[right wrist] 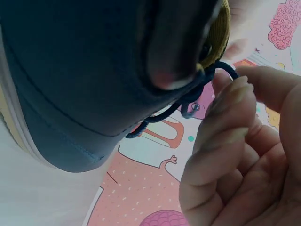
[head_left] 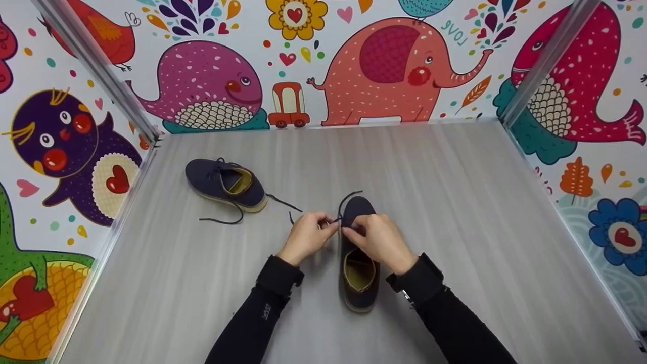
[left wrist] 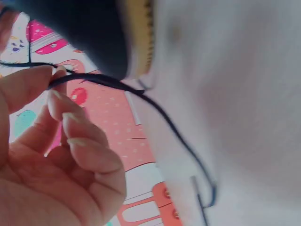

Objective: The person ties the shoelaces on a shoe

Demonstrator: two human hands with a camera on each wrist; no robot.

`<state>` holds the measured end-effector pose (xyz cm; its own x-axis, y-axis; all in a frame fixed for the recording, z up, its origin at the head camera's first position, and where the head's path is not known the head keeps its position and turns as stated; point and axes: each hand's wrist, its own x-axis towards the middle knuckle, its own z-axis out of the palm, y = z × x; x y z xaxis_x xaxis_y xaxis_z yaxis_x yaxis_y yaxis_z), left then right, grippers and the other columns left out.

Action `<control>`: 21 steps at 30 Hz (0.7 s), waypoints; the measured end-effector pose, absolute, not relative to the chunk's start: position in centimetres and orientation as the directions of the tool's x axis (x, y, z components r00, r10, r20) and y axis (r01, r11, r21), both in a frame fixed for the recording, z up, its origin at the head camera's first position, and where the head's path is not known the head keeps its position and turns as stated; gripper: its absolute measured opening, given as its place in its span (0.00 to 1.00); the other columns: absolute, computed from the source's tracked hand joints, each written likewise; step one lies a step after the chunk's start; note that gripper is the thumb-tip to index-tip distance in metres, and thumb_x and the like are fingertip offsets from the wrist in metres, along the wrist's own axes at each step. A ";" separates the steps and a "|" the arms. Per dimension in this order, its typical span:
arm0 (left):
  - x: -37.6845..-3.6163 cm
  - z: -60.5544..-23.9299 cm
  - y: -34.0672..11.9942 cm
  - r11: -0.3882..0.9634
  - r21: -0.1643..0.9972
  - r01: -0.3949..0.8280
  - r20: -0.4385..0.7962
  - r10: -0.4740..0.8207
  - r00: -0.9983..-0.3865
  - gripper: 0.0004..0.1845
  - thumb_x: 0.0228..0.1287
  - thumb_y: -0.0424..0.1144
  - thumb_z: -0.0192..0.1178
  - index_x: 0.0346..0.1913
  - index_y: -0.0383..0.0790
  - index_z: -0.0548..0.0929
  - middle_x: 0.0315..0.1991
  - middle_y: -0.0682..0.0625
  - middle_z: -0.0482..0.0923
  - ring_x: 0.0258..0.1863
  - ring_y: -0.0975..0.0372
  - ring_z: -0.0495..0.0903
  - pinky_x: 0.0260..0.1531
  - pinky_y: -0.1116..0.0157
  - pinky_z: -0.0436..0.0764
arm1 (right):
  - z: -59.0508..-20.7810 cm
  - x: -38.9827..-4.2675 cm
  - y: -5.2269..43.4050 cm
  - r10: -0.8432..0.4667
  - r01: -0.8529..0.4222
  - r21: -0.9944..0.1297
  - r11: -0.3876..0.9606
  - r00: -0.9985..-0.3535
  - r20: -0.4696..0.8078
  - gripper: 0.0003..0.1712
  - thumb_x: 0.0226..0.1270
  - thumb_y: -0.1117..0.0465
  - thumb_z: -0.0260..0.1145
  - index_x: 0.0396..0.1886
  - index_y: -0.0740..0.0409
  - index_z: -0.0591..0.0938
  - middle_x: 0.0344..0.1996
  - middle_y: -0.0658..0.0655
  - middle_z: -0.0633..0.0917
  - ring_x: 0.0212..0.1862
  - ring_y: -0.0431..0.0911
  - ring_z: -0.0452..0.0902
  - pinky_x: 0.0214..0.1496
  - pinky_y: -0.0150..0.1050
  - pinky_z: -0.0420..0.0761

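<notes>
A dark navy shoe [head_left: 360, 258] with a mustard lining stands toe away from me in the middle of the grey table [head_left: 455, 212]. My left hand [head_left: 308, 236] pinches a dark lace [left wrist: 117, 84] just left of the shoe, thumb and forefinger closed on it. My right hand [head_left: 379, 240] rests over the shoe's tongue and pinches the other lace [right wrist: 207, 87] between thumb and fingertips. A lace end loops past the toe [head_left: 349, 197]. The shoe [right wrist: 94, 80] fills the right wrist view; its sole edge [left wrist: 138, 37] shows in the left wrist view.
A second navy shoe [head_left: 227, 184] lies at the back left, its untied laces [head_left: 222, 220] trailing on the table. Walls with colourful animal pictures [head_left: 394, 71] and metal corner posts [head_left: 96, 71] enclose the table on three sides.
</notes>
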<state>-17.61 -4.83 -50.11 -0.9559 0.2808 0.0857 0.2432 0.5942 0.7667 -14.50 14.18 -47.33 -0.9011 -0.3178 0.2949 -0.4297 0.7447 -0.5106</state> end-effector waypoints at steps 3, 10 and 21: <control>-17.1 -49.2 -5.1 0.553 0.787 0.273 0.106 0.315 -0.943 0.08 0.67 0.41 0.65 0.31 0.41 0.86 0.24 0.57 0.76 0.23 0.66 0.72 0.27 0.66 0.72 | -47.3 -14.7 14.3 -0.282 -0.399 -0.533 0.746 -0.914 0.290 0.15 0.66 0.56 0.70 0.19 0.51 0.82 0.13 0.42 0.73 0.17 0.36 0.65 0.20 0.34 0.65; -15.0 -48.3 -6.5 0.494 0.832 0.253 0.028 0.417 -0.909 0.10 0.68 0.43 0.64 0.32 0.41 0.87 0.24 0.59 0.77 0.24 0.66 0.73 0.27 0.67 0.72 | -46.8 -14.7 14.7 -0.204 -0.299 -0.603 0.740 -0.953 0.223 0.15 0.66 0.55 0.70 0.19 0.51 0.82 0.15 0.43 0.74 0.17 0.38 0.65 0.22 0.36 0.66; -12.4 -47.6 -8.1 0.440 0.870 0.221 -0.066 0.549 -0.833 0.08 0.66 0.43 0.66 0.31 0.44 0.86 0.22 0.61 0.75 0.20 0.69 0.69 0.23 0.70 0.67 | -46.4 -14.6 14.9 -0.178 -0.264 -0.629 0.731 -0.964 0.197 0.13 0.65 0.56 0.70 0.21 0.51 0.83 0.16 0.44 0.76 0.19 0.40 0.67 0.24 0.37 0.69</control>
<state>-12.40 -8.11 -47.59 -0.8333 0.5489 -0.0658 0.2211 0.4401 0.8703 -14.58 14.91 -46.39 -0.9641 -0.1785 0.1966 -0.2636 0.7313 -0.6290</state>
